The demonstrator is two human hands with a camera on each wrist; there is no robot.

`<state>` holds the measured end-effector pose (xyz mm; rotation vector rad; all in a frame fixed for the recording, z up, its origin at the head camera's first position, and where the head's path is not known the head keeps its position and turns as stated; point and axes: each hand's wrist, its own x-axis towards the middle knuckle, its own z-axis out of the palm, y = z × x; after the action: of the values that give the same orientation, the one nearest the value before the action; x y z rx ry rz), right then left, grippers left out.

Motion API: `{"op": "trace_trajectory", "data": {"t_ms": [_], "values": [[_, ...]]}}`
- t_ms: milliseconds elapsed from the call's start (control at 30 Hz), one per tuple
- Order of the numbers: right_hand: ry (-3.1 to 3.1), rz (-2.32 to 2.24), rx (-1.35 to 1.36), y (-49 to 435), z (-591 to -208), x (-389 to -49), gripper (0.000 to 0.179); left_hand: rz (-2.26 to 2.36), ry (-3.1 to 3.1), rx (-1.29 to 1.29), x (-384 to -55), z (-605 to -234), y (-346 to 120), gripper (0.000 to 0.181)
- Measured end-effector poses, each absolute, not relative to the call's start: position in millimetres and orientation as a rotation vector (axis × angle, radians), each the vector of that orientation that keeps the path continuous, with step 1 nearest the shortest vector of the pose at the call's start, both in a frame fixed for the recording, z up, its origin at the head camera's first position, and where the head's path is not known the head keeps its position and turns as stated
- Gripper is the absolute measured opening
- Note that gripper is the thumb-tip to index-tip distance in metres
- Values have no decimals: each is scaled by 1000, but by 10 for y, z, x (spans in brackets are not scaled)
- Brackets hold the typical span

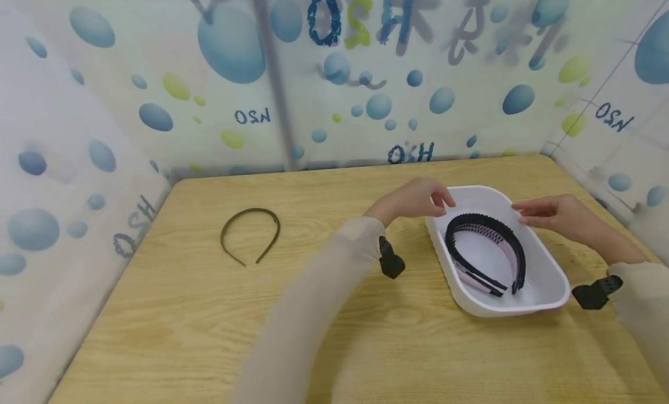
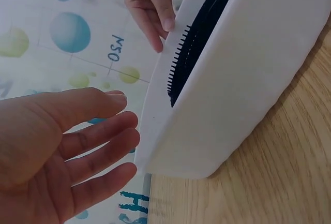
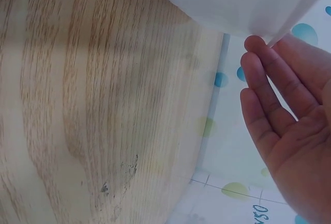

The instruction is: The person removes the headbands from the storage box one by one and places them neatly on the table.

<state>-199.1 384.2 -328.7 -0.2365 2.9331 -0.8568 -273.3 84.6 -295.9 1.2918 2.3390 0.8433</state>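
A white plastic basin (image 1: 549, 276) stands at the right of the table. Inside lie a black headband (image 1: 517, 247) and, partly hidden beneath it, a pink one (image 1: 509, 254); comb-like teeth show on the black one in the left wrist view. My left hand (image 1: 418, 198) hovers at the basin's far left corner, fingers loosely bent and holding nothing; in the left wrist view its fingertips (image 2: 126, 175) overlap the rim. On the basin's right side, my right hand (image 1: 564, 218) pinches the rim between thumb and fingers, with the fingertips (image 3: 253, 43) against the outer wall.
A thin dark headband (image 1: 251, 209) lies alone at the left of the wooden table (image 1: 157, 311). Printed walls (image 1: 334, 119) with blue and green spots enclose the table at the back and sides. Black wrist devices (image 1: 391, 259) are worn at both sleeves.
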Motion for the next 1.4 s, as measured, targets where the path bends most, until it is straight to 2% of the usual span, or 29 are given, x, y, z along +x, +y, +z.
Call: {"op": "trace_trajectory", "data": {"t_ms": [433, 1400], "values": [[2930, -861, -224, 3862, -3304, -1984, 43, 726, 2311, 1279, -2734, -2965, 1230, 25], [2928, -879, -223, 3861, -3283, -2000, 43, 640, 2401, 808, -2754, -2977, 1679, 25]]}}
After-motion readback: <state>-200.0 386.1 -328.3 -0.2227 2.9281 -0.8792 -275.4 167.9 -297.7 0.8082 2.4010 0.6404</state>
